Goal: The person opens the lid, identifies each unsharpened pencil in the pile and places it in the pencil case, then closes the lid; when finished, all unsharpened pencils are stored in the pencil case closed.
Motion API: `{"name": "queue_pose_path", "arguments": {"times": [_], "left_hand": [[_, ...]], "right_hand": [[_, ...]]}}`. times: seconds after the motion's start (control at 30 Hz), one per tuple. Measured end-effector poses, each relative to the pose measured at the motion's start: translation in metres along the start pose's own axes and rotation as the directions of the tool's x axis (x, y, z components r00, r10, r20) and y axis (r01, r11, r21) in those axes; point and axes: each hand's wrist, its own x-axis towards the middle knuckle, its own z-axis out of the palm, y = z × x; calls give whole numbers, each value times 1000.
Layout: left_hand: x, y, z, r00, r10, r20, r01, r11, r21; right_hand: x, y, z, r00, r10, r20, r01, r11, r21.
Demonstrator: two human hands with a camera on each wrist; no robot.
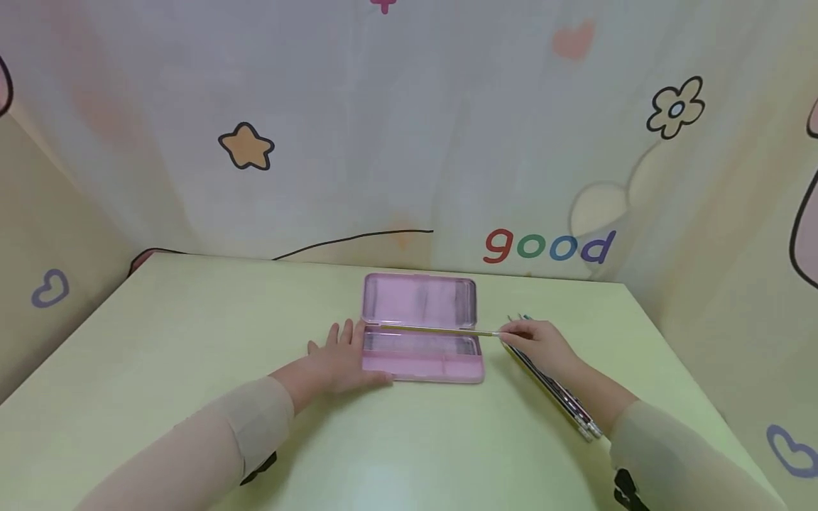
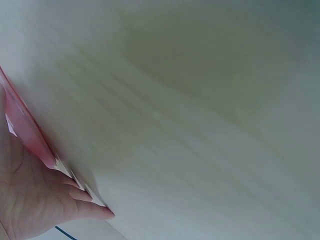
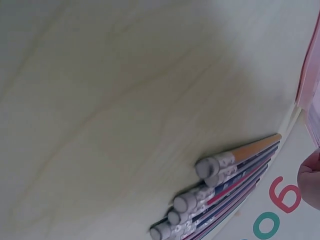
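Observation:
A pink pencil case [image 1: 418, 298] lies with its lid swung back on the pale table, its lower tray toward me. My left hand [image 1: 339, 365] rests against the case's left side, fingers straight and spread, thumb along the front edge. In the left wrist view, the case's pink side [image 2: 30, 132] shows beside the palm. My right hand [image 1: 540, 348] pinches a yellow pencil [image 1: 441, 331] near its pale right end. That pencil stretches leftward across the case, along the hinge side of the tray. Below the right hand lies a bundle of pencils [image 1: 556, 390].
The bundled pencils have eraser ends [image 3: 186, 201] pointing toward me, and one is orange [image 3: 257, 147]. Behind the table [image 1: 211, 326] hangs a printed curtain [image 1: 358, 142] with a star, a flower and the word "good".

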Motion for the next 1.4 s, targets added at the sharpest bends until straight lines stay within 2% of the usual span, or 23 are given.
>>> {"name": "queue_pose_path", "arguments": {"times": [0.1, 0.2, 0.3, 0.53, 0.77, 0.93, 1.2, 1.4], "left_hand": [[2, 0, -5, 1000, -1, 2, 1, 1000, 6], [2, 1, -6, 1000, 0, 17, 0, 1000, 0], [1, 1, -5, 1000, 2, 24, -2, 1000, -9], [-2, 1, -8, 1000, -1, 12, 1, 1000, 5], [-3, 1, -9, 1000, -3, 28, 3, 1000, -17], [-2, 1, -5, 1000, 4, 21, -4, 1000, -17], [-1, 0, -6, 1000, -5, 14, 5, 1000, -2], [0, 0, -6, 1000, -1, 26, 1, 1000, 1]], "right_hand": [[6, -3, 0, 1000, 13, 1, -13, 1000, -13], [9, -3, 3, 997, 69, 21, -69, 998, -7], [11, -2, 6, 995, 94, 35, -93, 996, -16], [17, -11, 14, 1000, -10, 19, 11, 997, -71], [22, -16, 22, 995, 100, 30, -96, 990, -101], [19, -15, 23, 992, 119, 32, -115, 988, -103], [26, -10, 29, 987, 128, 102, -118, 989, -93], [28, -10, 33, 980, 169, 103, -156, 980, -123]]}}
